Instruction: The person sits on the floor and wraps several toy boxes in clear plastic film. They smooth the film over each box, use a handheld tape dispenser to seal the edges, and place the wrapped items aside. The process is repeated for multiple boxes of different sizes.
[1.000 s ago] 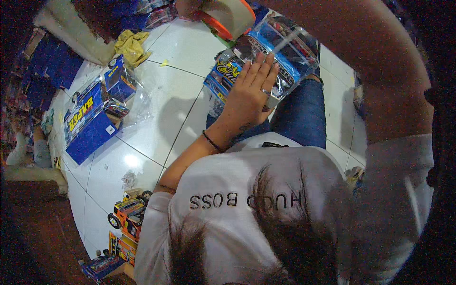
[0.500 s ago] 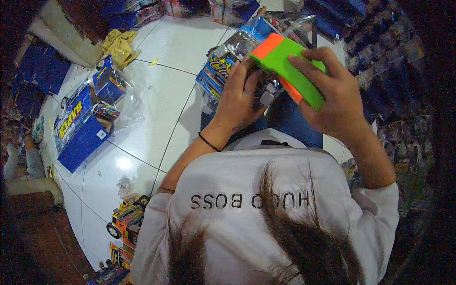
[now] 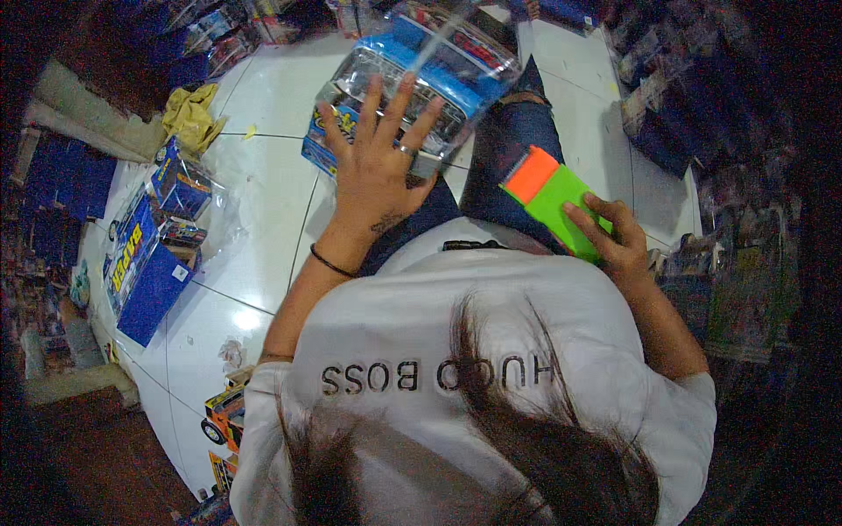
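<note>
Toy pkg (image 3: 445, 72) under L hand (image 3: 373, 175)

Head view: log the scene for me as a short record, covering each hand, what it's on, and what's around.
Left hand: open, spread over the toy truck package
Package: mostly blue, with clear plastic
Right hand: gripping a green-and-orange block
Block: orange end away from the hand
Floor at left: blue toy box, crumpled yellow sheet, orange toy truck
Unclear: whether the block touches the leg
</note>
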`<state>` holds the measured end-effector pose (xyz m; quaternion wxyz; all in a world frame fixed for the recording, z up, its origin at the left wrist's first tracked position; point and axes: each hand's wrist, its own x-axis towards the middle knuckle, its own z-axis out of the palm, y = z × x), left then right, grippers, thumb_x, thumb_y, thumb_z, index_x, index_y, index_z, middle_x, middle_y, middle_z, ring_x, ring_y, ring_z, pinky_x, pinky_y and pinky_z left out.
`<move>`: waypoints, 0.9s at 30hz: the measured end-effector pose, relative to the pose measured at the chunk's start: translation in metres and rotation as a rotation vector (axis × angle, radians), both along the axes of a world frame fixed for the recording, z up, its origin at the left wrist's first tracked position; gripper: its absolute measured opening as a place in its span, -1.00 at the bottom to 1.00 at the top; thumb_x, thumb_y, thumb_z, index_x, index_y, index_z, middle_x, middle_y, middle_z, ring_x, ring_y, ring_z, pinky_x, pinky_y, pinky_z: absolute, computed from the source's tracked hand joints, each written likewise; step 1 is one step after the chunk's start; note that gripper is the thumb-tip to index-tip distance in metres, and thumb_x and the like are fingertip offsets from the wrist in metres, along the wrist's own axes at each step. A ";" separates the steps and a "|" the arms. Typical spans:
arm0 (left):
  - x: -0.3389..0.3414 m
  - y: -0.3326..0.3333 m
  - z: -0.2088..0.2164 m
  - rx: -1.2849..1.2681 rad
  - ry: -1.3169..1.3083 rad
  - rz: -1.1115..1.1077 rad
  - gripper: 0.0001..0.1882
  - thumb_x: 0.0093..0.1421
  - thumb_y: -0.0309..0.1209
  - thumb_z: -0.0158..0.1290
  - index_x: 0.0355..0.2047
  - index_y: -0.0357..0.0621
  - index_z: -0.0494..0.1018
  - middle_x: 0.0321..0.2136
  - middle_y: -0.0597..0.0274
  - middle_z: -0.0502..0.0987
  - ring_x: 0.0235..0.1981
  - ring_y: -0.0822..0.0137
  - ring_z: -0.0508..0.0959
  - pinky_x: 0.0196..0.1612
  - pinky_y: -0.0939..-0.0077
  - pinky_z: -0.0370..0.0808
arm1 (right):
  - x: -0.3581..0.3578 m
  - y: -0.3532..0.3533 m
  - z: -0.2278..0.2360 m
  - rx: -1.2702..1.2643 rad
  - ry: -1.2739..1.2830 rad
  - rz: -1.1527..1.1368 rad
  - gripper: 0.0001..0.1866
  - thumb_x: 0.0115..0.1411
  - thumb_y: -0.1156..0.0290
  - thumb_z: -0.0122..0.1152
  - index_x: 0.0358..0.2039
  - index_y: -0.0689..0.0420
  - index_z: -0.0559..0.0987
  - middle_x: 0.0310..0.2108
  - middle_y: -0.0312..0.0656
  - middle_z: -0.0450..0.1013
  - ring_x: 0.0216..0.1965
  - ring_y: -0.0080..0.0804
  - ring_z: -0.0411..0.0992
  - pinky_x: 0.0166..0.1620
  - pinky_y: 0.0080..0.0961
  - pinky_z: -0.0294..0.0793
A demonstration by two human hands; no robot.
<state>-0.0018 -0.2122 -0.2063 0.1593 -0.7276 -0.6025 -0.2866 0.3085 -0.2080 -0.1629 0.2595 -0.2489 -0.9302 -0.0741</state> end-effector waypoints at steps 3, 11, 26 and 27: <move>0.009 0.002 0.013 0.204 0.331 -0.089 -0.23 0.05 -0.28 0.06 0.31 0.35 0.11 0.39 0.28 -0.07 0.40 0.14 -0.08 0.31 -0.29 -0.40 | -0.012 0.009 -0.006 -0.057 -0.099 -0.038 -0.20 -0.28 0.33 0.41 0.11 -0.04 0.46 -0.02 -0.09 0.39 -0.19 -0.19 0.43 -0.18 -0.35 0.50; 0.046 0.001 0.033 -0.029 1.290 0.148 -0.34 0.23 -0.25 -0.28 0.32 -0.22 0.01 0.38 0.13 -0.06 0.42 0.19 -0.23 0.39 0.16 -0.53 | -0.052 0.023 -0.002 -0.119 -0.188 -0.073 -0.30 -0.18 0.07 0.40 -0.02 0.13 0.49 -0.09 -0.12 0.35 -0.28 -0.14 0.38 -0.27 -0.31 0.54; 0.046 0.025 -0.012 -0.245 1.588 0.225 -0.34 0.28 -0.21 -0.34 0.33 -0.29 -0.05 0.38 0.02 -0.11 0.40 0.04 -0.19 0.39 0.02 -0.39 | 0.047 0.121 -0.053 -0.051 0.388 -0.443 -0.53 -0.07 0.35 0.28 -0.08 0.15 0.54 -0.07 -0.08 0.37 -0.13 -0.14 0.47 -0.05 -0.29 0.44; 0.050 0.028 -0.016 -0.253 1.594 0.215 -0.34 0.29 -0.21 -0.34 0.33 -0.29 -0.05 0.38 0.01 -0.11 0.40 0.03 -0.19 0.39 0.02 -0.39 | 0.065 0.143 -0.081 -0.049 0.470 -0.600 -0.53 -0.05 0.35 0.26 -0.06 0.15 0.54 -0.10 -0.06 0.41 -0.16 -0.15 0.47 -0.03 -0.29 0.43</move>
